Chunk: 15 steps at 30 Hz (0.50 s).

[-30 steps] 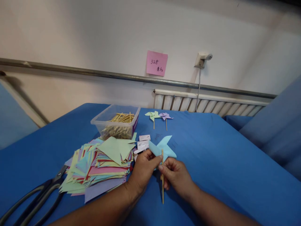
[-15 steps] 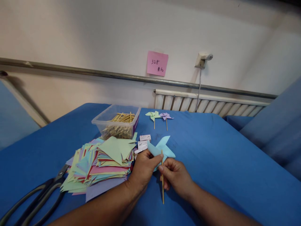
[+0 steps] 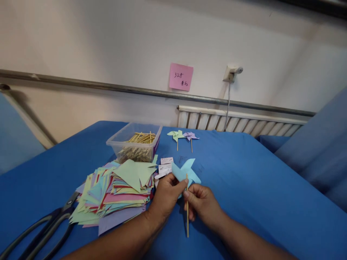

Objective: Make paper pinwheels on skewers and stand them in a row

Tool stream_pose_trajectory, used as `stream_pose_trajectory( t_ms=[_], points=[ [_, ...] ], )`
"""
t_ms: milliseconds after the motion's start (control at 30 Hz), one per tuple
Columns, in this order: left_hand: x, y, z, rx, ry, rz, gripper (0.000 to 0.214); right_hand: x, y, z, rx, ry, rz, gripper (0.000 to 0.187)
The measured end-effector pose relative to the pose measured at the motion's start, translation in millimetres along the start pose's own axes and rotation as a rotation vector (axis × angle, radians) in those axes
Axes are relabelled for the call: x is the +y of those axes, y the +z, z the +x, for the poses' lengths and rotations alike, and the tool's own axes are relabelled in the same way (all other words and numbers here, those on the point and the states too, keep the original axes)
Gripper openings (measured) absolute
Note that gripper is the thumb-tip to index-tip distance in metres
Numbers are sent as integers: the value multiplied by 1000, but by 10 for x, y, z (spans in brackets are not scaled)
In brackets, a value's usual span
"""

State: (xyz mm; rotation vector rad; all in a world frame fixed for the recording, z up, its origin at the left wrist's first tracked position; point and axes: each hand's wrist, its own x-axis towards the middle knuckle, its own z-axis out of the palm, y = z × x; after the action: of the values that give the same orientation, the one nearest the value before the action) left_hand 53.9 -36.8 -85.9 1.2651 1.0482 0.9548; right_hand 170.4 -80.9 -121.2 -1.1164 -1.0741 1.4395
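A light blue paper pinwheel [image 3: 187, 169] is held above the table between my two hands, its blades spread. Its thin wooden stick [image 3: 187, 224] lies across the pinwheel's near side and points down toward me. My left hand [image 3: 168, 189] is closed on the pinwheel's left part, with the thumb against the stick near its top. Just below, my right hand [image 3: 202, 201] pinches the stick and the paper's lower edge between thumb and fingers. The fastening at the centre cannot be made out.
Left of my hands lies a stack of coloured paper [image 3: 119, 195], with large scissors [image 3: 58, 216] beside it. A clear plastic box [image 3: 114, 147] holds wooden sticks. Small white boxes [image 3: 166, 168] stand near my left hand. Green [image 3: 176, 135] and purple pinwheels [image 3: 191, 135] lie farther back on the blue cloth [image 3: 257, 187].
The whole view has shifted slightly, so the scene sits a little lower. Both hands keep their hold on the pinwheel and stick, with hardly any visible movement.
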Motion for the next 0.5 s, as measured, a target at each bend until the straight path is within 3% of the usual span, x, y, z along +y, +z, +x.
stream_pose_trajectory(
  t_ms=[500],
  points=[
    [82,28,-66,100,69,134,24,-14,39,-5,4,19,-62,46]
  ],
)
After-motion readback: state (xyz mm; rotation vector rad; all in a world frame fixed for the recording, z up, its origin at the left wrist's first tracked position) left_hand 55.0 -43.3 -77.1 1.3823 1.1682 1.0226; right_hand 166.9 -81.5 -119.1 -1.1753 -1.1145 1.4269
